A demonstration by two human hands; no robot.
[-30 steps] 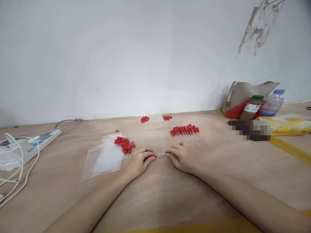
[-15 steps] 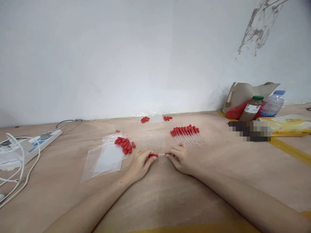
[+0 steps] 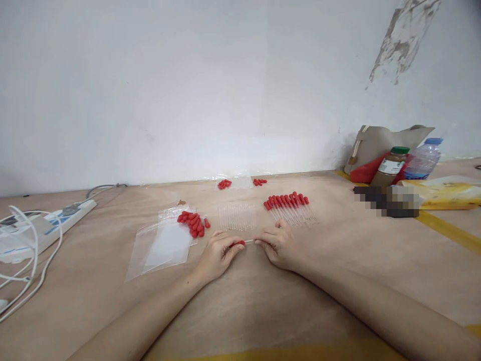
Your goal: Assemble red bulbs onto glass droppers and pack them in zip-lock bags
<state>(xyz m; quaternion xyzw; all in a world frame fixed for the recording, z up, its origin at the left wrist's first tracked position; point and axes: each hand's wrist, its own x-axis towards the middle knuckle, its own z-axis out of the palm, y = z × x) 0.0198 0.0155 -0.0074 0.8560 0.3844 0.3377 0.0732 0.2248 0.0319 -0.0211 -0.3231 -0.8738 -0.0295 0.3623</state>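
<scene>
My left hand (image 3: 221, 254) is closed around a red rubber dropper bulb (image 3: 237, 243), most of it hidden by the fingers. My right hand (image 3: 277, 245) pinches a thin clear glass tube (image 3: 249, 241), whose left end meets the bulb's open end. Just beyond the hands lies a row of bare glass tubes (image 3: 236, 217). Right of that row, several droppers (image 3: 287, 201) with red bulbs on their tubes lie side by side. A pile of loose red bulbs (image 3: 192, 224) sits left of my left hand, partly on clear plastic bags (image 3: 165, 248).
Two small groups of red bulbs (image 3: 224, 184) lie by the wall with clear plastic. At left is a white power strip (image 3: 71, 220) with tangled cables. A grey bag (image 3: 370, 145), a green-capped bottle (image 3: 391, 168), a clear bottle (image 3: 424, 158) and a yellow packet (image 3: 443, 194) stand at right.
Less of the red bulb shows between my left fingers now. Both hands stay in nearly the same place, still gripping bulb and tube.
</scene>
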